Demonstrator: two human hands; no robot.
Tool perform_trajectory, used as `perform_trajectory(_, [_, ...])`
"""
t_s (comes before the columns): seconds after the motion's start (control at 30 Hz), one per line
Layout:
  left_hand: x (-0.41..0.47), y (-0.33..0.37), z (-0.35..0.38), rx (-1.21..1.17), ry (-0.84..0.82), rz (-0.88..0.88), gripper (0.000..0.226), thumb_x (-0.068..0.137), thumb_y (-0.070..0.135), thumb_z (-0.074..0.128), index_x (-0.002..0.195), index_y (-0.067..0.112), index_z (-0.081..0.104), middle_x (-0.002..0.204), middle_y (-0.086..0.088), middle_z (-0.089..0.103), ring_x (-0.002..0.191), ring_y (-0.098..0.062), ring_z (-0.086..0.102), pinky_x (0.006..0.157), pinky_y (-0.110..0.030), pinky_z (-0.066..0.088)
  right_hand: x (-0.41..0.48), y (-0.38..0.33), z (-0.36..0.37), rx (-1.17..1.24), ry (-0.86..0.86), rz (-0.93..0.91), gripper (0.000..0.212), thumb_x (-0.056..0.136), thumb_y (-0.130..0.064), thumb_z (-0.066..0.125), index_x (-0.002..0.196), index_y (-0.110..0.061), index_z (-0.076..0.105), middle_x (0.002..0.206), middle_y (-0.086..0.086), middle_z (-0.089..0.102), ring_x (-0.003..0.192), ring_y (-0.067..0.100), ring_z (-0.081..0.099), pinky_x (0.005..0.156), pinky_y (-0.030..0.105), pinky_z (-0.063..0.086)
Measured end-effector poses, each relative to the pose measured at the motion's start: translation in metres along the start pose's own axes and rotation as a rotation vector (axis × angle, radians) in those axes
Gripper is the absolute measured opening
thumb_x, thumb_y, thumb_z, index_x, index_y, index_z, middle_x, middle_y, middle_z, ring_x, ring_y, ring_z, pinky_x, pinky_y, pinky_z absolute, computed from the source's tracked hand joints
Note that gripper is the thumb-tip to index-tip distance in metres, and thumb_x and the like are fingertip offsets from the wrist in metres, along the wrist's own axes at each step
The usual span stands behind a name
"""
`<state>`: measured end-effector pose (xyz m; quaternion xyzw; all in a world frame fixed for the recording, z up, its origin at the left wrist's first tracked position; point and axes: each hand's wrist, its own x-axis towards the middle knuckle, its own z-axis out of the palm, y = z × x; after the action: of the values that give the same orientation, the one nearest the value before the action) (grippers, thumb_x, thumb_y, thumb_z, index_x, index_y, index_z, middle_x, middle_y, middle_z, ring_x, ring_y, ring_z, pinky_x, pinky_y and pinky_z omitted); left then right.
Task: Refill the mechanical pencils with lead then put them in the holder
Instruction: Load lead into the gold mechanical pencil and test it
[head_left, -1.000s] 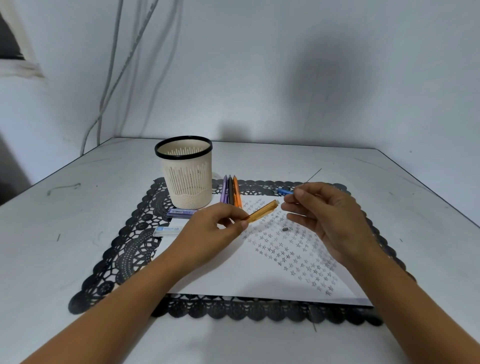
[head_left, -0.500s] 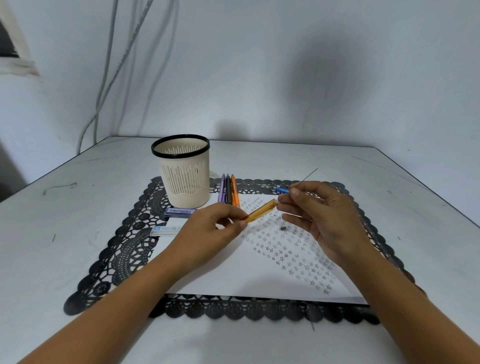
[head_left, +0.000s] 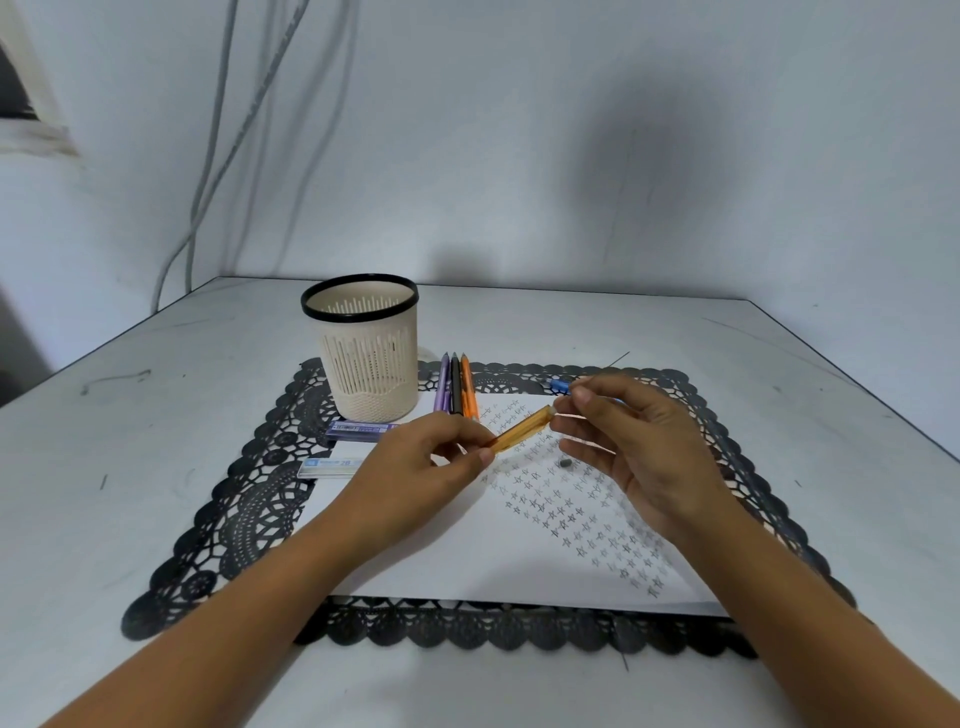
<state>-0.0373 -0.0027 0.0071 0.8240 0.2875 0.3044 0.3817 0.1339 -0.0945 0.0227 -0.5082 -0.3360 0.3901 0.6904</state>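
Two hands meet above the bench (head_left: 779, 395): the left hand (head_left: 426, 467) pinches the amber pencil (head_left: 522, 428) by its lower end, and the right hand (head_left: 639, 447) pinches at its open top, presumably on a lead too fine to see. Three more pencils (head_left: 455, 387) lie beside the holder (head_left: 363, 358). Any misalignment or sideways push would likely snap the lead.

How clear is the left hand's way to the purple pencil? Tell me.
Probably yes: the left hand grips the amber pencil, but nothing lies between it and the purple pencil.
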Motion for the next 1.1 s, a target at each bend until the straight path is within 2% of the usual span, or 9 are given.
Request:
perform_trajectory(0.1, [0.0000,-0.0001,0.0000,-0.001,-0.002,0.000,0.022,0.083,0.021,0.064,0.080,0.042,0.061,0.087,0.015,0.065,0.079,0.004,0.056,0.067,-0.004,0.038,0.0002,0.0004,-0.0009,0.013,-0.010,0.019,0.022,0.067,-0.019,0.065,0.087,-0.010,0.066,0.075,0.004,0.073,0.069,0.015,0.070,0.064,0.026,0.058])
perform_trajectory(0.3, [-0.0008,0.0012,-0.0010,0.001,0.006,0.001,0.020,0.083,0.021,0.064,0.080,0.040,0.062,0.085,0.015,0.064,0.080,0.004,0.055,0.066,-0.003,0.038,0.0012,0.0016,-0.0020,0.042,-0.019,0.050,0.023,0.067,-0.018,0.065,0.088,-0.009,0.066,0.078,0.008,0.073,0.070,0.016,0.070,0.065,0.029,0.059])
perform_trajectory(0.73, [-0.0003,-0.0006,0.0003,-0.023,0.007,-0.006,0.020,0.082,0.021,0.064,0.080,0.040,0.062,0.086,0.012,0.066,0.077,0.003,0.056,0.067,-0.007,0.040,0.0004,0.0007,-0.0012,0.071,-0.001,0.047,0.022,0.067,-0.016,0.064,0.087,-0.007,0.065,0.077,0.010,0.073,0.067,0.016,0.070,0.061,0.025,0.057])
perform_trajectory(1.1, [-0.0005,-0.0001,0.0000,-0.006,0.008,0.002,0.021,0.083,0.019,0.064,0.079,0.040,0.062,0.084,0.014,0.065,0.078,0.004,0.056,0.068,-0.007,0.040,-0.0002,0.0001,-0.0017,0.061,-0.020,0.051,0.021,0.067,-0.017,0.065,0.087,-0.008,0.066,0.079,0.010,0.073,0.069,0.017,0.070,0.066,0.028,0.059])
